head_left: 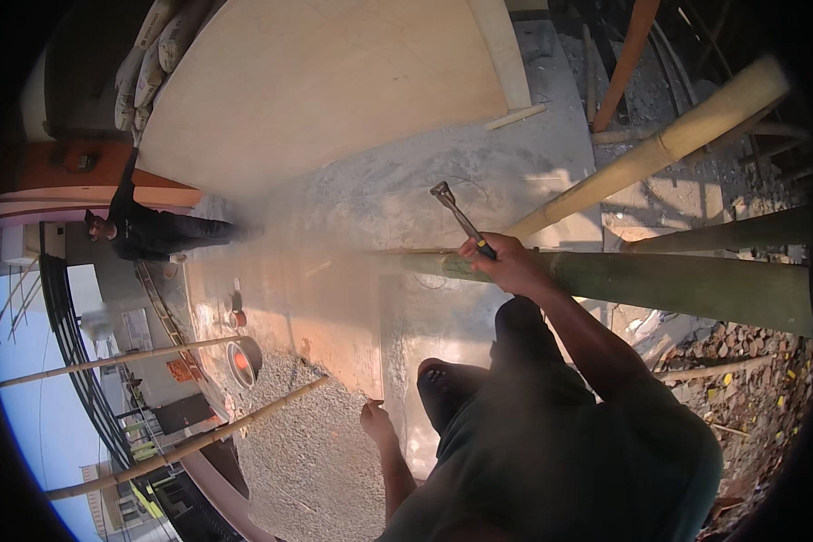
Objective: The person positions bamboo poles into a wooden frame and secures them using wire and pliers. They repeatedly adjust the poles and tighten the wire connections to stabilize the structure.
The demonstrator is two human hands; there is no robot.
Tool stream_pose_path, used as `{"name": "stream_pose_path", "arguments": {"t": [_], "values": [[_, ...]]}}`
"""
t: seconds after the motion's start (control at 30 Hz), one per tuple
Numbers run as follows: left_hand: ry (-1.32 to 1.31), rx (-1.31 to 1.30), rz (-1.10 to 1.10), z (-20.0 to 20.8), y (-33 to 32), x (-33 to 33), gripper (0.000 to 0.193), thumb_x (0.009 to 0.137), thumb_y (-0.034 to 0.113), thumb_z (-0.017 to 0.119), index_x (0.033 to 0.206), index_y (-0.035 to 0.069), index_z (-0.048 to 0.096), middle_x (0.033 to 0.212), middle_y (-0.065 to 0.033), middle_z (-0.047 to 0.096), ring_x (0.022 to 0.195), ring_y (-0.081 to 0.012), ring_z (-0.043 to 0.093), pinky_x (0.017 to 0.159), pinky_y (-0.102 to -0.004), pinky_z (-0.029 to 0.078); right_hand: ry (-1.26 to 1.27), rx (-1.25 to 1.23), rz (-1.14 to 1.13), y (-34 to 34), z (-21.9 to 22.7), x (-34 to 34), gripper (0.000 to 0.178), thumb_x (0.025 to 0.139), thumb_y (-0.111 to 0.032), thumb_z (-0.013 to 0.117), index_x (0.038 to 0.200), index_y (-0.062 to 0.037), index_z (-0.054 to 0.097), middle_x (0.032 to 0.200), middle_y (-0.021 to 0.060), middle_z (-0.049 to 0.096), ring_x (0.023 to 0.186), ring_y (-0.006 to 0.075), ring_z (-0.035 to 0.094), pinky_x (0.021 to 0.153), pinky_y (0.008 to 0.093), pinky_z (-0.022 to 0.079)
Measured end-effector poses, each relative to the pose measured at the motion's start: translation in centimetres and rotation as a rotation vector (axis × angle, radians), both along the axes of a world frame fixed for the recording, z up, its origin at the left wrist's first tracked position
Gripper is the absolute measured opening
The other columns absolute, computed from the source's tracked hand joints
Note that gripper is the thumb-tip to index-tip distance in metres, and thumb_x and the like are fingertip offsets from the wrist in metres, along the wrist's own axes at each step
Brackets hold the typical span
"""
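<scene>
My right hand (pixel 506 262) is closed around the grip of a hammer (pixel 462 217). It has a steel shaft, a small broad metal head and a black-and-yellow grip. Just beneath that hand runs a thick green bamboo pole (pixel 677 287). Lower and to the left, my left hand (pixel 376 421) has its fingers drawn together near the edge of a grey gravel heap (pixel 316 461). A small brownish bit shows at its fingertips, too small to name. My dark-clothed legs are bent between my arms.
Pale bamboo poles (pixel 668 144) slant across the right, above rubble (pixel 741 397). At the left stands another person (pixel 154 226) in dark clothes, one arm stretched toward stacked sacks (pixel 158 50). A round tub (pixel 242 363) sits by the gravel. Thin poles (pixel 199 443) cross the lower left.
</scene>
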State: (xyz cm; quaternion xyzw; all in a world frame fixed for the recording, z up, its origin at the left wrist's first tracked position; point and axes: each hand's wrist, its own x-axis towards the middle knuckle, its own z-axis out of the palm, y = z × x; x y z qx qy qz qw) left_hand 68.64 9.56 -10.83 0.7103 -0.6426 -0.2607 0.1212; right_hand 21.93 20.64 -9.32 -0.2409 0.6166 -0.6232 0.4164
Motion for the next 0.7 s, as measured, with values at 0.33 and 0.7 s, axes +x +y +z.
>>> {"name": "stream_pose_path", "arguments": {"t": [0.33, 0.7], "values": [[-0.271, -0.201, -0.438, 1.3, -16.1, -11.2, 0.041, 0.104, 0.03, 0.039, 0.09, -0.005, 0.055, 0.073, -0.0232, 0.058, 0.071, -0.0394, 0.057, 0.068, -0.0486, 0.043, -0.297, -0.006, -0.081, -1.4, 1.1, -0.2, 0.022, 0.087, 0.004, 0.057, 0.107, 0.0001, 0.064, 0.102, 0.0055, 0.07, 0.083, 0.01, 0.064, 0.081, 0.0291, 0.052], [0.051, 0.415, -0.982, -5.4, -40.5, -30.7, 0.031, 0.107, 0.031, 0.042, 0.095, 0.006, 0.056, 0.055, -0.0063, 0.054, 0.052, -0.0146, 0.056, 0.05, -0.0326, 0.042, -0.562, 0.011, -0.312, -25.3, -0.9, -12.9, 0.039, 0.094, -0.018, 0.049, 0.128, 0.0012, 0.049, 0.074, 0.0073, 0.064, 0.062, 0.0118, 0.06, 0.059, 0.0283, 0.049]]}}
